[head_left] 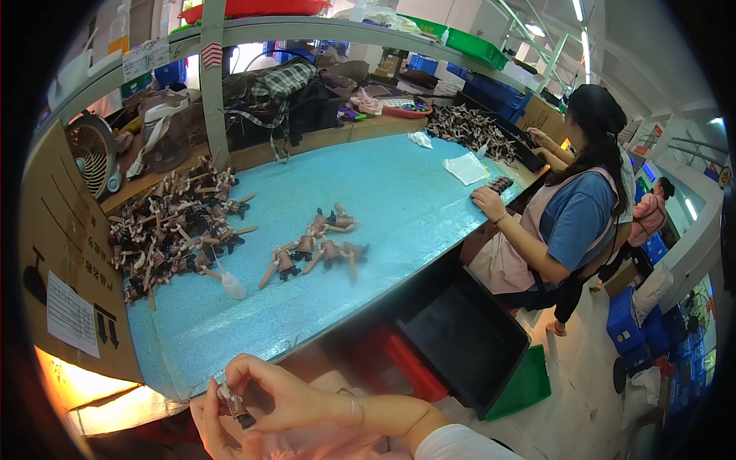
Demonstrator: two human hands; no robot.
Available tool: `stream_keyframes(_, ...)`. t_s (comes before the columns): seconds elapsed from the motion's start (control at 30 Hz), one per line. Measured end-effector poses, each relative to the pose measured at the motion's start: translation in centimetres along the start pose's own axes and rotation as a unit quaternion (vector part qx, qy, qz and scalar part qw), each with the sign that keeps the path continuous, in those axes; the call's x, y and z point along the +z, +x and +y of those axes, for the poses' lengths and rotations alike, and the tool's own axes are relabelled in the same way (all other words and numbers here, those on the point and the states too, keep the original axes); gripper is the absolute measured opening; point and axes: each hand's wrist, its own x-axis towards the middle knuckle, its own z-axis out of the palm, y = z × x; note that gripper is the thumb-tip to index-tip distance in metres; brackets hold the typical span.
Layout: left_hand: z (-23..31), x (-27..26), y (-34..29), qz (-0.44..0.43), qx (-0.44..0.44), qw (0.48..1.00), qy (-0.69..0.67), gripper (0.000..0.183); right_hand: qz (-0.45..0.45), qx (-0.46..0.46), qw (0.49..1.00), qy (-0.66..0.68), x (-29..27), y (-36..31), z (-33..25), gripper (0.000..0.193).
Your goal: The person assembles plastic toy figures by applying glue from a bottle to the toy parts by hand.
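Just off the table's near edge, a small figurine [234, 405] with dark feet is held between the fingers of both my hands. My right hand [282, 395] pinches it from the right, thumb and forefinger forming a loop. From the left, the fingers of my left hand [208, 423] close around it; part of that hand is cut off by the lower edge. Several similar brownish figurines [305, 244] lie in a loose group on the blue tabletop [268, 307]. A large heap of them [172, 222] is at the left, with a small white squeeze bottle [232, 285] beside it.
A cardboard box [73, 253] borders the table at left, near a fan [92, 157]. Black [460, 330], red and green bins stand below the right edge. A co-worker [575, 199] sits at right near another figurine pile [471, 132]. A shelf [322, 29] spans the back.
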Motion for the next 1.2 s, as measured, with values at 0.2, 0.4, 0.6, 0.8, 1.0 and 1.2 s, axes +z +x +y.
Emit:
stream_keyframes(0.2, 0.2, -0.2, -0.2, -0.019, 0.004, 1.000, -0.009, 0.062, 0.036, -0.012, 0.999, -0.035, 0.4, -1.0, -0.6, 0.053)
stream_keyframes(0.4, -0.5, -0.4, -1.0, -0.018, -0.103, 0.994, -0.032, 0.087, 0.007, -0.020, 0.999, -0.047, 0.5, -0.6, -0.4, 0.055)
stream_keyframes(0.6, -1.8, 0.5, -0.1, -0.012, 0.052, 0.998, -0.029, 0.085, 0.086, 0.021, 0.981, 0.173, 0.1, -1.4, 0.3, 0.061)
stream_keyframes(0.8, -0.8, -0.8, 0.2, 0.021, 0.042, 0.987, 0.151, 0.082, 0.052, 0.047, 0.983, 0.168, 0.7, -1.9, 1.5, 0.058)
stream_keyframes(1.0, -1.8, -1.5, 1.4, 0.067, 0.084, 0.975, 0.194, 0.073, 0.027, 0.086, 0.985, 0.148, 0.4, -1.0, -0.1, 0.055)
stream_keyframes(1.2, -2.8, -2.4, 2.0, 0.011, 0.040, 0.994, 0.098, 0.068, 0.013, 0.111, 0.988, 0.110, 0.3, -0.6, -0.4, 0.067)
